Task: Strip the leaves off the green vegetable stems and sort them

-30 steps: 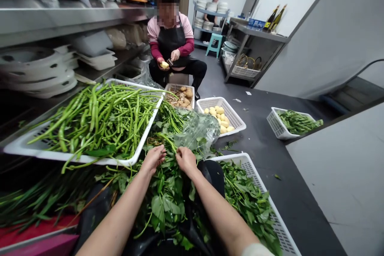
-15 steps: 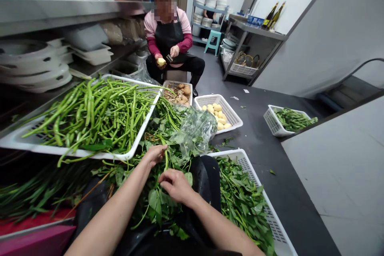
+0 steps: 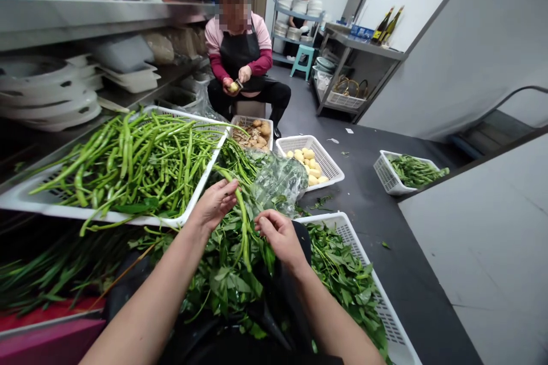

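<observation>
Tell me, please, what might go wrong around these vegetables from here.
A few stems poke over the near rim of their basket and could slip off. The plastic bag lies just beyond the right hand and might tangle with the leaves. A stray leaf on the floor could be slippery underfoot.

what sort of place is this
Probably a restaurant kitchen's prep area: stacks of white dishes, a co-worker peeling a potato, and green stems heaped in a white basket.
</observation>
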Action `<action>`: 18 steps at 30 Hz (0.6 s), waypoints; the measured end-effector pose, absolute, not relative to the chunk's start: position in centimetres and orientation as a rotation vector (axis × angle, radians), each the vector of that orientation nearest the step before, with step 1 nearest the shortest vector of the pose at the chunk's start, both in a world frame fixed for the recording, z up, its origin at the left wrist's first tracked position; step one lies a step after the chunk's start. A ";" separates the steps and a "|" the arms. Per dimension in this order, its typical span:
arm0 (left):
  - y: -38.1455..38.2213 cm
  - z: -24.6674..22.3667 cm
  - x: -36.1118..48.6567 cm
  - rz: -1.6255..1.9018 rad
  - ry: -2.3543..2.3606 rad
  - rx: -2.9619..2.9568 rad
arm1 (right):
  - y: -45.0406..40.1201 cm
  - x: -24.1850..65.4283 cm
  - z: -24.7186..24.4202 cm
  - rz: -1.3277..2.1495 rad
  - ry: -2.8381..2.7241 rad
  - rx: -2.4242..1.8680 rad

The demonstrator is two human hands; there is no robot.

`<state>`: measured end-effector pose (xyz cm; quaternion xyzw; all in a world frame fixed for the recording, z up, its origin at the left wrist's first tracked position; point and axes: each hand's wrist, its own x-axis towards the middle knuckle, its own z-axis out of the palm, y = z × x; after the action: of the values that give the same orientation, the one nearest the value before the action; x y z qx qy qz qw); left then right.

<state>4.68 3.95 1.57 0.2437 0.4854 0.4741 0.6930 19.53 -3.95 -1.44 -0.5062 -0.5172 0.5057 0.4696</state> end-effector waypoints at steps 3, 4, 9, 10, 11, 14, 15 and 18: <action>3.6 1.6 4.9 1.108 1.091 0.578 | -3.6 19.1 -1.5 1.197 -1.381 -1.271; 3.5 1.6 4.9 1.128 1.096 0.597 | -3.5 19.1 -1.4 1.189 -1.432 -1.283; 2.7 1.5 5.3 1.220 1.173 0.797 | -3.2 18.6 -0.8 0.999 -1.673 -1.408; 2.5 1.5 5.4 1.220 1.193 0.838 | -3.2 18.5 -0.8 0.915 -1.727 -1.433; 2.3 1.4 5.6 1.213 1.208 0.873 | -3.3 18.3 -0.8 0.819 -1.786 -1.449; 1.9 1.3 5.8 1.175 1.222 0.881 | -3.5 18.1 -1.2 0.561 -1.918 -1.431; 1.8 1.3 5.7 1.160 1.223 0.854 | -3.5 18.1 -1.3 0.518 -1.929 -1.407; 1.8 1.1 5.5 1.109 1.196 0.766 | -3.5 18.3 -1.6 0.525 -1.938 -1.318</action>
<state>5.55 1.84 1.08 0.3333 0.5202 0.4823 0.6210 18.26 -3.52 -1.60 -0.5118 -0.7523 0.2038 0.3615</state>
